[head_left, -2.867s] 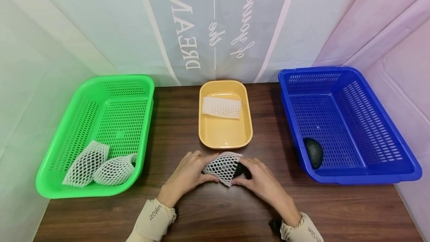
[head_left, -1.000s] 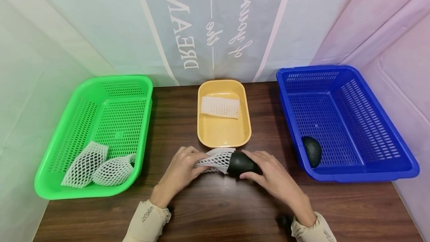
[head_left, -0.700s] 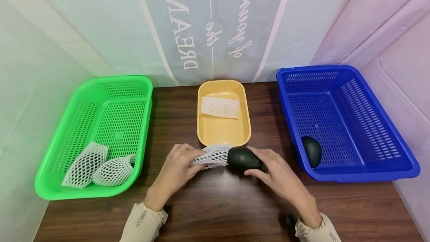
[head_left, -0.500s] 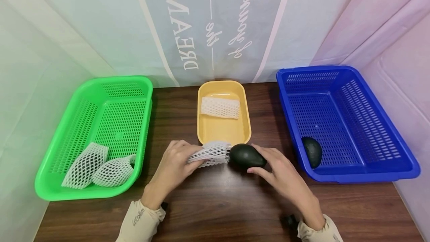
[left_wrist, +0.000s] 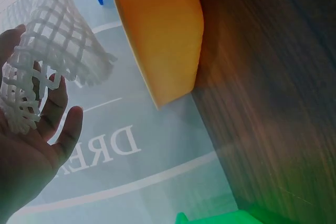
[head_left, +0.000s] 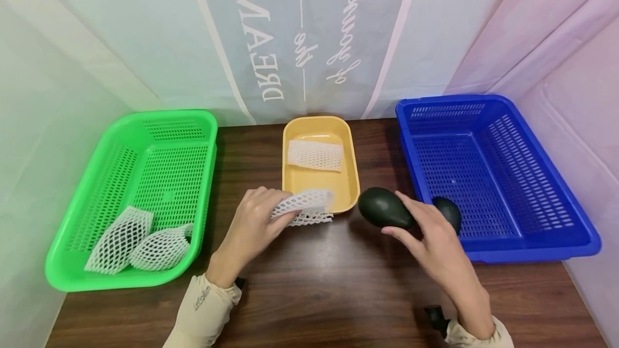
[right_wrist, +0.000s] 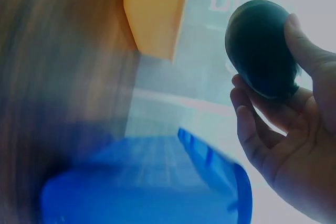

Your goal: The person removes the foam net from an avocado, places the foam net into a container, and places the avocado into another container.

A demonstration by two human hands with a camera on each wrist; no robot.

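My left hand (head_left: 253,224) pinches a white foam net sleeve (head_left: 307,205), which hangs open-ended over the front of the yellow tray (head_left: 286,187). In the left wrist view the net (left_wrist: 68,35) sags between thumb and fingers with no fruit inside it. My right hand (head_left: 432,235) grips a dark green avocado (head_left: 384,207) by its right end, raised between the tray and the blue basket (head_left: 476,255). Seen from the right wrist, the avocado (right_wrist: 262,48) sits between thumb and fingertips. A second avocado (head_left: 448,214) lies in the blue basket's near left corner.
Two avocados in foam nets, a left one (head_left: 121,240) and a right one (head_left: 162,247), lie in the green basket (head_left: 55,262). Another flat foam net (head_left: 315,155) rests in the yellow tray. A printed curtain (head_left: 309,42) hangs behind the wooden table (head_left: 329,294).
The avocado has slid out of its foam net and moved right with my right hand toward the blue basket. My left hand has shifted slightly left and away from me, keeping the net.
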